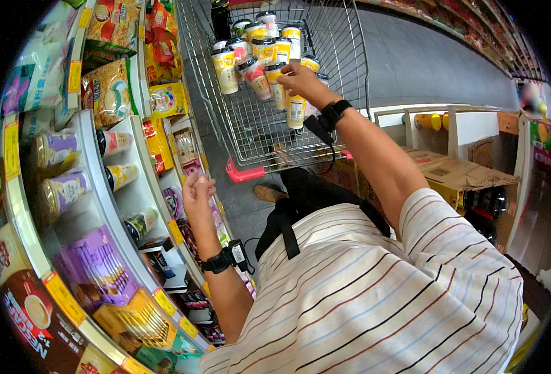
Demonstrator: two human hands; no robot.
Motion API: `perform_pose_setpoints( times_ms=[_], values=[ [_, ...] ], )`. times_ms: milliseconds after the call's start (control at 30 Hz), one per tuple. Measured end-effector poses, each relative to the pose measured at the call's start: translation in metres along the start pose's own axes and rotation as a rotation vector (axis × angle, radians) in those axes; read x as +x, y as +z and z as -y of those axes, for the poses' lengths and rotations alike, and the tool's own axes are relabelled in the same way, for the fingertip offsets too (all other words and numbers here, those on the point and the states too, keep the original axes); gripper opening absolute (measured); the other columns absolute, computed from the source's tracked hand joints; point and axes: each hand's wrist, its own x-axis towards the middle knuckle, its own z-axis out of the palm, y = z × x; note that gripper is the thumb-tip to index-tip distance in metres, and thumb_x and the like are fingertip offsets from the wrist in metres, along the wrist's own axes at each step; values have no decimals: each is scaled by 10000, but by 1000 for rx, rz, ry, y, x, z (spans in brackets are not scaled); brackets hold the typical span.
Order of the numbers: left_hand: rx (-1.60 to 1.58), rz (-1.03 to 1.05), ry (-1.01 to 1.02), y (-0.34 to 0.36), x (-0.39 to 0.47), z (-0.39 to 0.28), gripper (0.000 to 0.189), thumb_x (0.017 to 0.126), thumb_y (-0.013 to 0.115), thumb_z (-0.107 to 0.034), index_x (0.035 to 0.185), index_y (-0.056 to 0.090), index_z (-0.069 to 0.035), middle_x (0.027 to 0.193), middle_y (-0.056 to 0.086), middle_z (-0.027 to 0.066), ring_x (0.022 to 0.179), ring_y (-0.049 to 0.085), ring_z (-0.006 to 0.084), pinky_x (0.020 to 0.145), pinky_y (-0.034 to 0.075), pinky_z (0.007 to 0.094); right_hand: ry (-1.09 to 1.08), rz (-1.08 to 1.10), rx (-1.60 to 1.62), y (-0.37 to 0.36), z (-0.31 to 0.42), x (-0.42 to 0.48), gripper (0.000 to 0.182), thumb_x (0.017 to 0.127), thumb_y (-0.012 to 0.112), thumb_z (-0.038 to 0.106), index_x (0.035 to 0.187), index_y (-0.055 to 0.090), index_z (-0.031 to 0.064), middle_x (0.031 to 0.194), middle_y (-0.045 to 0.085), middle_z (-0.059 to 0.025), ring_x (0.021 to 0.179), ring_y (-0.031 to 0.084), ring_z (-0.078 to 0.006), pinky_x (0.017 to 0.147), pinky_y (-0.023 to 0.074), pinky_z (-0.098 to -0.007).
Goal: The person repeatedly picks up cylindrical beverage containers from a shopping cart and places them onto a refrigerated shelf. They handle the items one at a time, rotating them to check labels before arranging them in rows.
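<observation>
A metal wire shopping cart [257, 140] stands before me with several paper drink cups with black lids in it, mostly yellow and white. My right hand [301, 82] is over the cups, fingers bent beside a yellow cup [275, 86]. Whether they grip it or only hover at its lid, I cannot tell. A pink-and-white cup [256, 79] leans just left of it. My left hand [199, 192] hangs near the shelf edge, loosely curled with fingers apart and nothing in it. Close by on the shelf, a green-and-white cup [141, 224] lies tilted, with a yellow-and-white cup [122, 176] farther along.
Shelves [140, 187] of packaged goods run along my left, holding purple-labelled jars [65, 189] and bagged food [109, 91]. The cart's red handle end [245, 172] is close to my legs. Cardboard boxes [462, 170] stand at right, by a white shelf unit.
</observation>
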Motion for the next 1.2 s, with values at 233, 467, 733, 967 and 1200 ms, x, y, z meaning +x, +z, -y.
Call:
perform_pose_setpoints(
  times_ms=[233, 467, 733, 967, 1200],
  values=[
    [47, 27, -56, 14, 14, -18, 458, 991, 603, -265, 1298, 501, 60, 1117, 656, 134, 944, 669, 192, 806, 539, 288, 15, -188, -467, -16, -124, 78, 692, 741, 780, 453, 1226, 588, 0, 1192, 607, -310, 1098, 617, -430, 934, 518, -456],
    [87, -5, -110, 15, 16, -21, 385, 996, 598, -229, 1278, 538, 26, 1132, 650, 127, 933, 660, 178, 801, 522, 285, 241, -101, -661, 4, -128, 84, 732, 740, 791, 523, 1247, 560, 49, 1203, 591, -300, 1112, 607, -428, 939, 519, -460],
    [101, -8, -183, 21, 12, -24, 400, 977, 612, -239, 1280, 539, 11, 1123, 649, 122, 942, 664, 183, 792, 519, 287, 141, -70, -755, 17, -140, 80, 635, 723, 828, 445, 1117, 602, 1, 1144, 646, -243, 1089, 633, -376, 901, 532, -447],
    [85, 1, -169, 14, -8, -15, 422, 973, 616, -246, 1282, 527, 27, 1087, 650, 103, 920, 655, 183, 795, 520, 292, 81, -55, -869, 25, -136, 71, 603, 665, 848, 458, 1002, 699, -19, 1008, 704, -228, 942, 696, -351, 830, 561, -432],
    [61, 15, -116, -3, -30, -7, 431, 987, 610, -295, 1281, 545, 13, 1105, 642, 121, 937, 660, 186, 798, 532, 287, 42, -123, -693, 2, -96, 37, 682, 658, 833, 471, 1099, 596, 8, 1158, 591, -275, 948, 658, -401, 813, 551, -447]
  ],
)
